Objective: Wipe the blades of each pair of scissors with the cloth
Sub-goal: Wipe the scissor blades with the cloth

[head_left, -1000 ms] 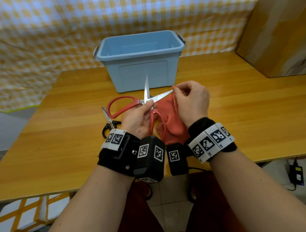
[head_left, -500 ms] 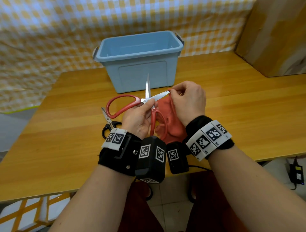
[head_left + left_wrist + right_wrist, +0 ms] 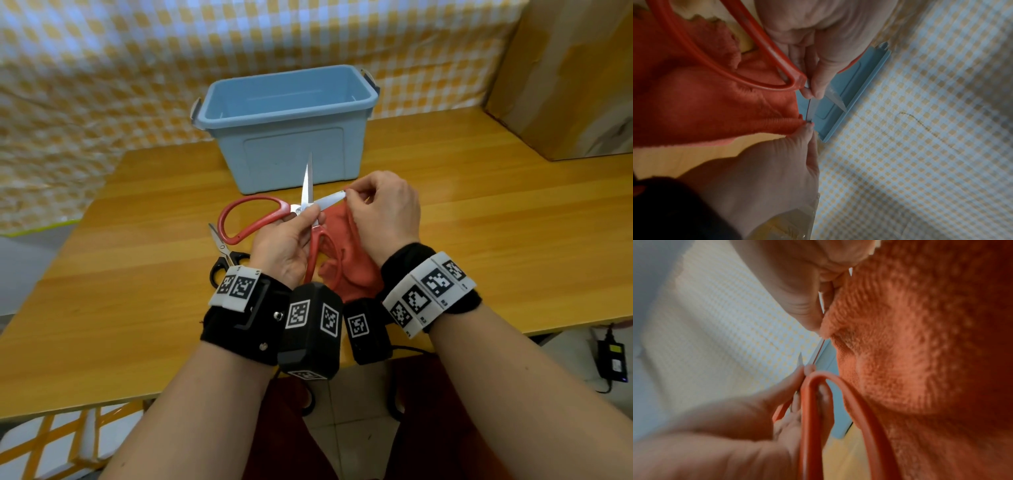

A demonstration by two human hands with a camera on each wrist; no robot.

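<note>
Red-handled scissors (image 3: 255,216) are held above the table with the blades spread wide. My left hand (image 3: 291,240) pinches them at the pivot, thumb and fingers on the metal (image 3: 813,87). One blade (image 3: 307,178) points up and away; the other blade (image 3: 329,200) points right. My right hand (image 3: 380,209) pinches the orange-red cloth (image 3: 346,253) around the tip of that right-pointing blade. In the right wrist view the cloth (image 3: 920,353) fills the right side and the red handle loop (image 3: 818,402) crosses the middle. Small black-handled scissors (image 3: 222,255) lie on the table left of my left wrist.
A light blue plastic bin (image 3: 287,126) stands open just behind the scissors. The wooden table (image 3: 496,240) extends right and left. A cardboard box (image 3: 575,75) sits at the far right. A checked yellow cloth (image 3: 102,68) hangs behind the table.
My right hand with the cloth has slid a little along the right-pointing blade toward its tip, and both hands with the scissors have shifted slightly left and up.
</note>
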